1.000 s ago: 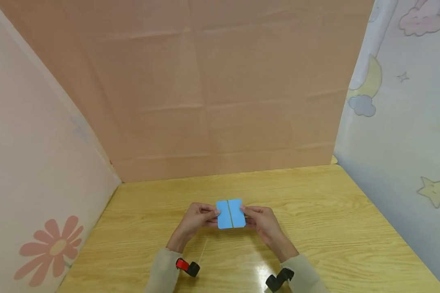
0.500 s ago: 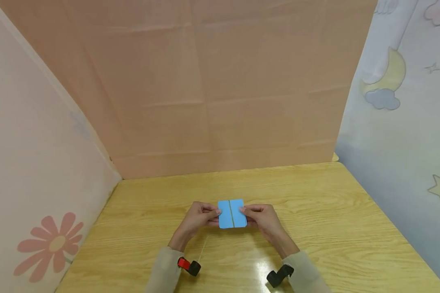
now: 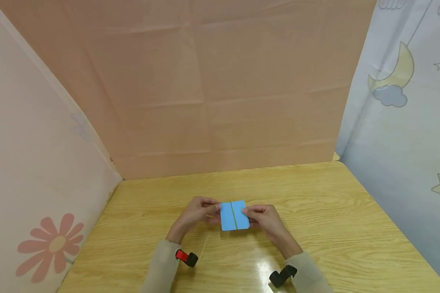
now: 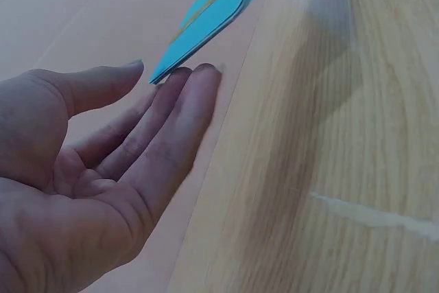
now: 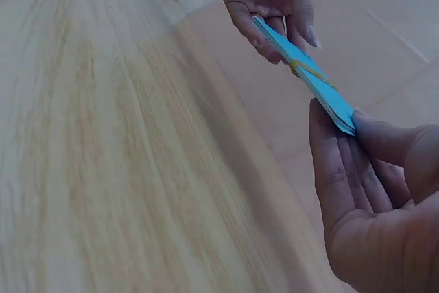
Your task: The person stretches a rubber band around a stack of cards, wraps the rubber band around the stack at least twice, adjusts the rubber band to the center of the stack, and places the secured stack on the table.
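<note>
A thin stack of blue cards point(image 3: 227, 219) with rounded corners is held up over the table, a yellowish rubber band point(image 3: 234, 215) running round its middle. My right hand point(image 3: 270, 223) pinches its right edge, thumb on top and fingers beneath, as the right wrist view also shows. At the opposite edge is my left hand point(image 3: 195, 215). In the left wrist view its thumb point(image 4: 113, 87) stands apart from the cards, while its extended fingertips point(image 4: 204, 73) lie right under the lower corner of the stack.
The wood-grain table point(image 3: 308, 240) spreads out under both hands. A brown sheet point(image 3: 220, 101) rises behind it, with patterned pale walls at left point(image 3: 29, 154) and right point(image 3: 407, 146). A black strap camera point(image 3: 280, 277) sits on the right wrist, another with red on the left.
My left thumb has come off the face of the cards, and that hand has shifted slightly away from me. The stack has moved a little right and tilted in my right hand's pinch.
</note>
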